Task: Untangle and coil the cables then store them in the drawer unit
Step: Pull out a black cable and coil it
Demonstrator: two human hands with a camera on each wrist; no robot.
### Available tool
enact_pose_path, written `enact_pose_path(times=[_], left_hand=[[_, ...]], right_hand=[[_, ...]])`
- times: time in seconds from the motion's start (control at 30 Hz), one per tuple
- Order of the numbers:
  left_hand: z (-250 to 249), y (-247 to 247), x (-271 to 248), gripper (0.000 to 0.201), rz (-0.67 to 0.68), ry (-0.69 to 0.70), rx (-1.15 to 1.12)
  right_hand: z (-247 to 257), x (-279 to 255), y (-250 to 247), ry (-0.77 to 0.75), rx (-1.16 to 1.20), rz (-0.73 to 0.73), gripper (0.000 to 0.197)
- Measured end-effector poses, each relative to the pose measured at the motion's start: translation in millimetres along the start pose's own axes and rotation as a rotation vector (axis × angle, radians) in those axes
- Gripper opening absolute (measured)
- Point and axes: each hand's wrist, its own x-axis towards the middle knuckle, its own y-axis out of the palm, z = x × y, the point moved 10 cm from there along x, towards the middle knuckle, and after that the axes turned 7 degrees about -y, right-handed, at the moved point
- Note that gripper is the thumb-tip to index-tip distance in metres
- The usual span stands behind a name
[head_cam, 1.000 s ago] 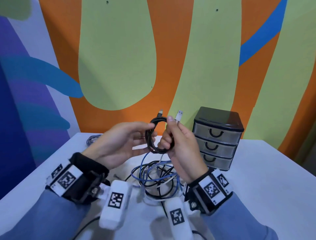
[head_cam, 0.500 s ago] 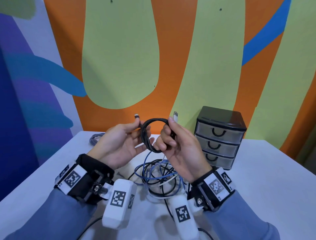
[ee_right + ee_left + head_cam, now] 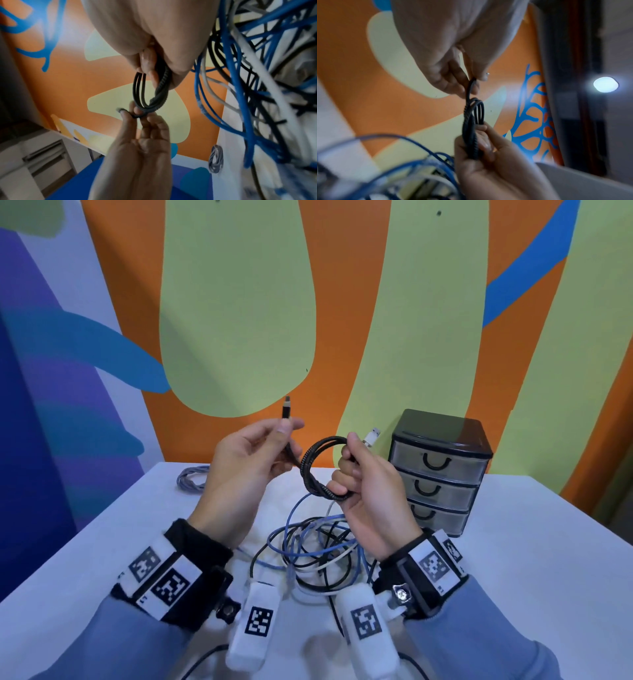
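**Loose end pulled clear as black cable coil nears completion**

We hold the black cable coil [image 3: 320,470] up between our hands, above the surface [image 3: 534,559]. Our right hand [image 3: 371,494] is curled around the coil's right side, pinching a white plug [image 3: 371,437] that sticks up past the fingers. Our left hand [image 3: 245,470] pinches the black connector end [image 3: 286,409]. A second ago that end lay close against the loops; it now stands upright, drawn away to the left of the coil, and our hands have spread a little apart. We judge that the free tail is being readied for a last wrap or tuck, so this cable looks close to storable. Below and between our wrists, the tangle of blue, white and black cables [image 3: 308,546] is still knotted on the surface. A grey coiled cable [image 3: 191,478] lies beyond our left hand. The drawer unit [image 3: 442,470] stands just past our right hand, all three drawers shut.
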Motion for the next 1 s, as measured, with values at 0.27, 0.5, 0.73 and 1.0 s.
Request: enact_pose_path(times=[0.27,0.5,0.73,1.0], left_hand=[[-16,7,-6,0.019,0.124,0.102,0.225],[14,12,1,0.014,0.159,-0.056,0.045],[50,12,6,0.019,0.105,-0.288,-0.263],[37,-27,15,0.011,-0.126,-0.147,-0.408]], right_hand=[[15,4,-17,-0.11,-0.22,-0.082,0.029],[11,4,-9,-0.013,-0.069,-0.011,0.029],[14,-5,11,0.036,-0.118,0.166,0.036],[12,3,-6,0.007,0.21,-0.024,0.032]])
